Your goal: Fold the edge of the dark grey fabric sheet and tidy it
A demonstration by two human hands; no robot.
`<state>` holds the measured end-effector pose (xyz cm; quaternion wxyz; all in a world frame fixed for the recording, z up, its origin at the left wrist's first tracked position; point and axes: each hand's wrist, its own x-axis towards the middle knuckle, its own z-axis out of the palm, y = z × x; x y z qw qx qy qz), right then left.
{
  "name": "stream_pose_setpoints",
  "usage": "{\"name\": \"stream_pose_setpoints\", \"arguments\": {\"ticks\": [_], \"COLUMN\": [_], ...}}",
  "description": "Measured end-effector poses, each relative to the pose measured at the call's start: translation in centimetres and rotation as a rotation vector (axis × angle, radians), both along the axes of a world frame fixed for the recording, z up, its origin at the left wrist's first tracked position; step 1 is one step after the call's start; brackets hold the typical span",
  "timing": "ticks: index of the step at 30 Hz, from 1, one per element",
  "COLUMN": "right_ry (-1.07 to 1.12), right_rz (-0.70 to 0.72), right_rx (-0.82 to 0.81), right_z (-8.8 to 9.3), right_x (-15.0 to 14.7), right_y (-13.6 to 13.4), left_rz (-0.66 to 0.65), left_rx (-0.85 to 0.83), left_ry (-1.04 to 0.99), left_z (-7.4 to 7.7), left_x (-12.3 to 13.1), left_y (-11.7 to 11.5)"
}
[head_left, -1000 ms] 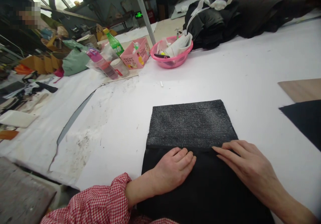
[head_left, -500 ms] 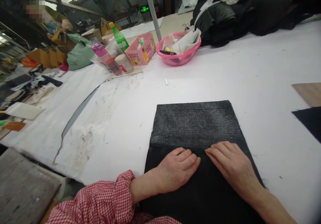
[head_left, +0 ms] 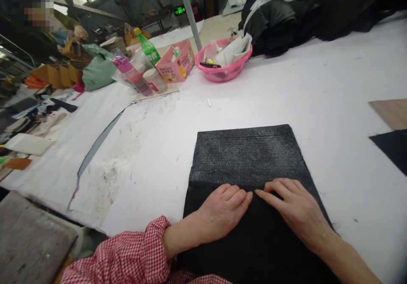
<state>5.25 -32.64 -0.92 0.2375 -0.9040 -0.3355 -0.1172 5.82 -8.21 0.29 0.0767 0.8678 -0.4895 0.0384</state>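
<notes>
Head view. We see two hands laid flat, palms down, on one piece of black fabric (head_left: 254, 241) spread on the white tabletop (head_left: 333, 84). The left hand (head_left: 222, 212) rests with fingers extended and together; the right hand (head_left: 295, 212) lies likewise, its fingertips pointing inward so that they almost meet those of the left. Neither hand closes on anything: both are open and press on the cloth, apparently to hold it smooth and in register along the straight edge just ahead of the fingertips. Beyond that edge lies a grey speckled panel (head_left: 248, 157), one in number, whose near part the black fabric overlaps; whether the two are joined we cannot tell. The cloth sits at the near edge of the tabletop, directly before the person, whose left arm wears a red checked sleeve (head_left: 127, 258).

Farther back we count one pink basin (head_left: 240, 68) holding papers and small items, one pink box (head_left: 178, 68) beside it, one green bottle (head_left: 148, 51) and one purple-capped bottle (head_left: 130, 74), grouped together at the far left, well apart from the work, presumably to keep the working surface free. A heap of dark fabric (head_left: 302, 17) lies at the far edge. At the right margin we see one further dark piece (head_left: 392, 148) and one brown sheet (head_left: 391, 112), touching one another.
</notes>
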Motion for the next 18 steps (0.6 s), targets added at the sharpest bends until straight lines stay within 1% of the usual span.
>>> {"name": "stream_pose_setpoints", "arguments": {"ticks": [8, 18], "right_ry": [-0.030, 0.005], "right_rz": [0.052, 0.013], "right_rx": [-0.033, -0.003], "right_z": [-0.2, -0.2], "right_x": [0.1, -0.4], "right_y": [-0.6, -2.3], "left_rz": [-0.036, -0.074], "left_rx": [0.034, 0.088], "left_ry": [-0.004, 0.023], "left_z": [0.5, 1.4], "left_x": [0.5, 1.2], "left_y": [-0.4, -0.6]}}
